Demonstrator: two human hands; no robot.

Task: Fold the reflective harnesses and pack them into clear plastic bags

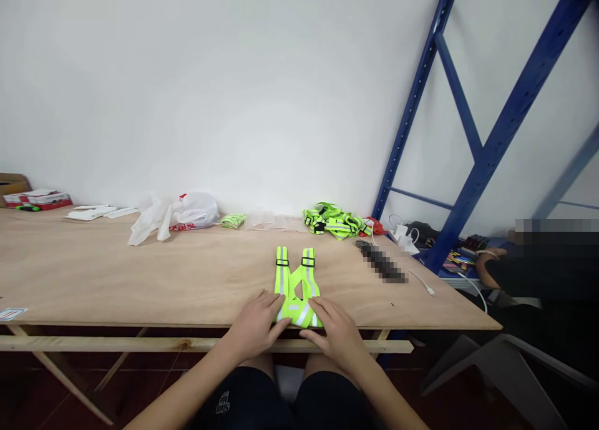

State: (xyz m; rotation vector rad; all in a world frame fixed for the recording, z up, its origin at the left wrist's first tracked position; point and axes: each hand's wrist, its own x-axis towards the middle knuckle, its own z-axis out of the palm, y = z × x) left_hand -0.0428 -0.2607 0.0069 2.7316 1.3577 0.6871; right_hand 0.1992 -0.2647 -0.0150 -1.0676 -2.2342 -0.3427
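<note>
A neon yellow reflective vest (296,282) with grey stripes and black buckles lies flat on the plywood table (140,280), near its front edge. My left hand (255,327) rests on the vest's lower left corner, fingers pressing the fabric. My right hand (336,330) lies on the lower right corner, fingers spread flat on it. Both hands touch the vest's near end at the table edge. Its two straps point away from me.
A pile of more neon vests (334,221) lies at the back by the wall. White plastic bags (175,216) lie at the back left, a blurred dark object (382,264) and white chargers (405,235) to the right. Blue shelving (472,149) and another person's arm (489,264) stand at the right.
</note>
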